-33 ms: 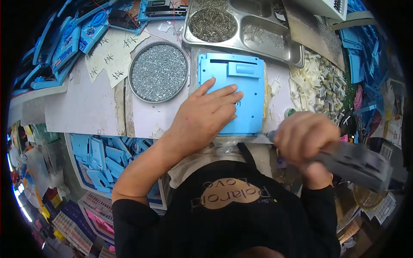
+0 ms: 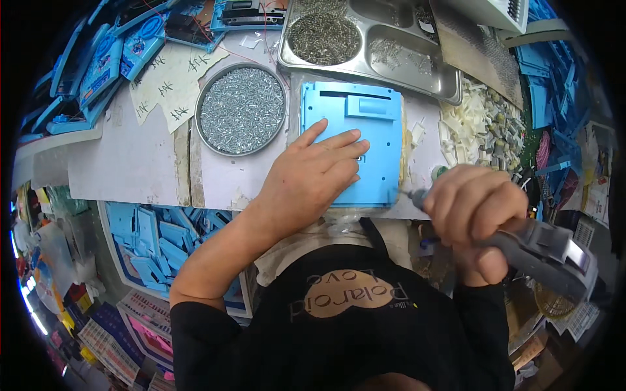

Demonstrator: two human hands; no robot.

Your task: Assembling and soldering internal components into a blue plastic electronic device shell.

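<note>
My left hand [image 2: 319,166] lies on a light blue plastic casing [image 2: 378,146], its fingers spread over the surface. The casing sits near the table's front edge and has a slot, a raised block and several small holes. To the right of it my right hand [image 2: 479,205] is wrapped round a dark grey power screwdriver [image 2: 544,254]. Its thin bit points left, toward the casing's lower right corner; whether the two touch I cannot tell. Slight blur covers the tool's rear end.
A round metal bowl of small screws [image 2: 242,111] stands left of the casing. Behind is a divided steel tray [image 2: 450,85] with small metal parts. White and grey plastic pieces [image 2: 469,130] are heaped on the right. Blue parts [image 2: 160,241] fill a box at lower left.
My right hand and the power screwdriver have shifted slightly right, and the screwdriver shows less blur. My left hand stays in place on the casing.
</note>
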